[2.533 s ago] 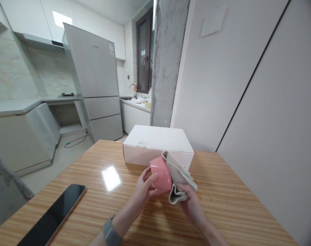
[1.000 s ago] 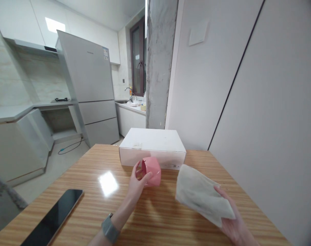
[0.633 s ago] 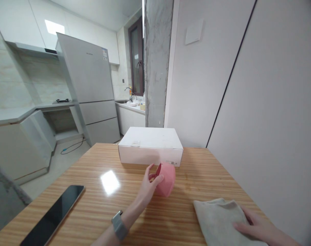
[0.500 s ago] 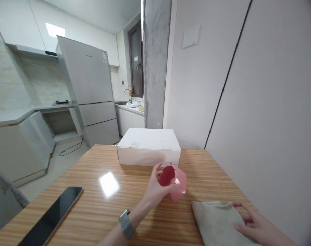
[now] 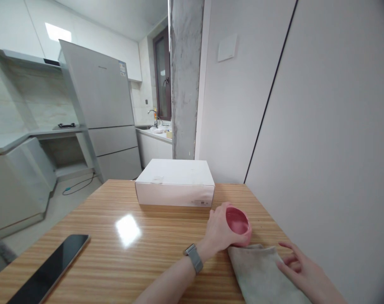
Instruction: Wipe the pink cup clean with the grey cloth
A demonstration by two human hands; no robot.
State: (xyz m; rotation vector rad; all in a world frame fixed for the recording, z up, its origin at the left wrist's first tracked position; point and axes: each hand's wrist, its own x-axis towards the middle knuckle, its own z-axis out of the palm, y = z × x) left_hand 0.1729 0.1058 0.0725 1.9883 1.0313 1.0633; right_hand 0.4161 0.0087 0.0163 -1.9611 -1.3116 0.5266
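My left hand grips a small pink bowl standing upright on the wooden table, its open mouth up, right beside the far edge of a beige cloth. The cloth lies flat on the table at the near right. My right hand rests on the cloth's right side with fingers spread, holding nothing. A grey watch sits on my left wrist.
A white cardboard box lies at the table's far edge, just behind the bowl. A black phone lies at the near left. A white wall runs close along the right. A grey fridge and kitchen counters stand beyond.
My right hand carried the cloth away from the bowl and laid it flat on the table. My left hand turned the bowl upright and moved it right, down beside the cloth.
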